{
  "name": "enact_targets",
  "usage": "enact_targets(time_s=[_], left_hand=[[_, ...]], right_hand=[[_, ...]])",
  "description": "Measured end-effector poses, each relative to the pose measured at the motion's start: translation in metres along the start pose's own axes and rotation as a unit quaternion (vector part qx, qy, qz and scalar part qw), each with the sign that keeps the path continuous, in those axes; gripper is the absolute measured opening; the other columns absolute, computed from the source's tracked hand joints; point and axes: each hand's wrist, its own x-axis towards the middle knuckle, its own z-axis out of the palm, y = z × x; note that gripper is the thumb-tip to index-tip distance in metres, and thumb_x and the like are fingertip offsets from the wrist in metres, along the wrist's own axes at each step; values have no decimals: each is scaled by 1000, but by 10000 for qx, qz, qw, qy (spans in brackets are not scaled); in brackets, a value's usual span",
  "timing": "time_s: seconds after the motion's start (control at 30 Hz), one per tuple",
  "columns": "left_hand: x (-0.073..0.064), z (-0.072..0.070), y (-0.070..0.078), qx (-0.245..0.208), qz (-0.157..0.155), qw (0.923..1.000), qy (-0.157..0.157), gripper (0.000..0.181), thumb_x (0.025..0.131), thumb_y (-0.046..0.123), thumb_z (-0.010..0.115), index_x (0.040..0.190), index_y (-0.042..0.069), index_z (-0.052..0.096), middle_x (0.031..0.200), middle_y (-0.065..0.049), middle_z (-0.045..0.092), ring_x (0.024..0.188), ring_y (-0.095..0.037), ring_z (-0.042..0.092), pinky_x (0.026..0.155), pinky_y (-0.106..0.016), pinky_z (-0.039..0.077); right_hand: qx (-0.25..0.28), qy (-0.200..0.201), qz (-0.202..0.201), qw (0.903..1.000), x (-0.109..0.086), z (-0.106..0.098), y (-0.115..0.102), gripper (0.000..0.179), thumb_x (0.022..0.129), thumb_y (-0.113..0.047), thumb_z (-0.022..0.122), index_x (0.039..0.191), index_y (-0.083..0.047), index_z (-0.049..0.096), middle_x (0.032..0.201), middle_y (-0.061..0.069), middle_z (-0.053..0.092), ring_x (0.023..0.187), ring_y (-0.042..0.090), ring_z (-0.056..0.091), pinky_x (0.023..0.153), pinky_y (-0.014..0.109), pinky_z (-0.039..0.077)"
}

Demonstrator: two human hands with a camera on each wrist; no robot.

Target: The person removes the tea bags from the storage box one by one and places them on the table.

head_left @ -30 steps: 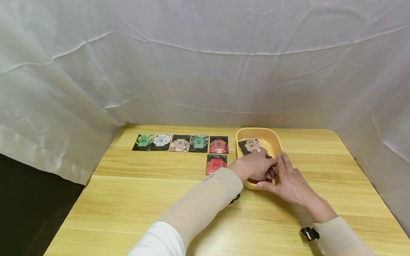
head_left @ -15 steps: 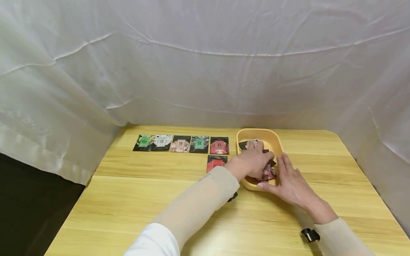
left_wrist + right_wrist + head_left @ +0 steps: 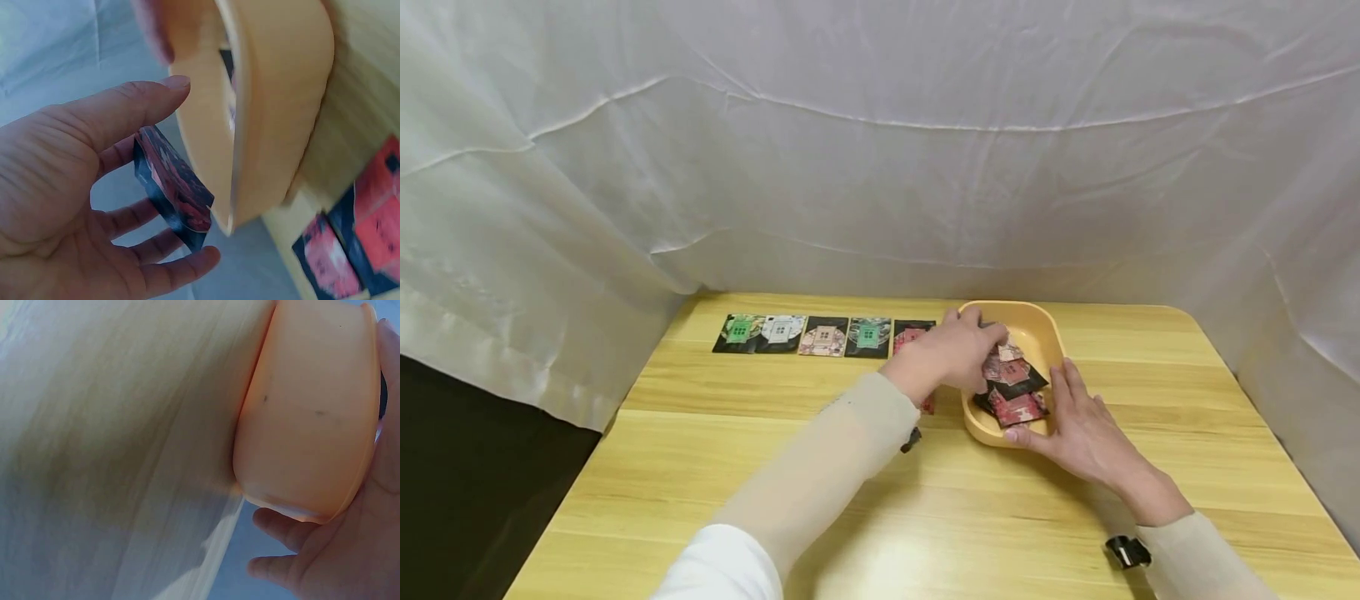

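Note:
My left hand (image 3: 951,354) is at the left rim of a yellow-orange plastic bin (image 3: 1043,333). In the left wrist view it holds a small dark sachet (image 3: 175,181) with a red-pink print between thumb side and fingers; in the head view the hand hides this sachet. My right hand (image 3: 1093,425) rests on the bin's near right corner, fingers fairly straight along the right side and thumb along the front rim. Several dark sachets with pink and red prints lie loosely overlapped inside, among them a pink-red sachet (image 3: 1018,408).
Left of the bin, several flat sachets form a row near the table's back: green (image 3: 739,333), white (image 3: 781,333), beige (image 3: 823,337), teal (image 3: 868,337) and a partly covered red sachet (image 3: 908,333). Another red sachet (image 3: 928,403) below is mostly hidden. A pale curtain (image 3: 880,183) stands behind.
My left hand has come up from among the sachets in the bin and moved left to the rim with a sachet. The right hand has stayed on the bin.

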Motion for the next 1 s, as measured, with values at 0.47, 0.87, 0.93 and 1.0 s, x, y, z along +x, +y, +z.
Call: enact_targets(time_s=[0.47, 0.87, 0.93, 1.0], left_hand=[[-42, -17, -71, -410, -414, 9983, -18, 73, 85, 36, 89, 149, 29, 53, 148, -13, 45, 135, -34, 43, 106, -52, 52], [-79, 0, -111, -359, -728, 9967, 44, 70, 89, 29, 85, 151, 31, 53, 152, -13, 45, 129, -32, 45, 103, -53, 53], [-81, 5, -114, -294, -743, 9968, 35, 71, 89, 29, 85, 152, 31, 52, 154, -14, 43, 130, -33, 45, 103, -54, 53], [-83, 10, -117, -263, -741, 9969, -9, 74, 88, 30, 86, 153, 32, 51, 157, -15, 41, 133, -34, 45, 104, -56, 53]], right_hand=[[12, 63, 17, 10000, 0, 1, 0, 132, 88, -76, 67, 163, 14, 6, 169, 41, 2, 146, 67, 27, 113, 84, 24], [26, 45, 24, 10000, -1, 1, 0, 132, 88, -76, 67, 163, 13, 5, 170, 39, -2, 146, 67, 26, 114, 83, 23], [23, 47, 15, 10000, -1, 1, 0, 132, 88, -76, 67, 163, 13, 5, 170, 39, -2, 145, 68, 27, 113, 83, 23], [21, 53, 9, 10000, 0, 1, 0, 132, 88, -76, 67, 163, 13, 5, 170, 39, -2, 145, 69, 27, 114, 83, 23]])
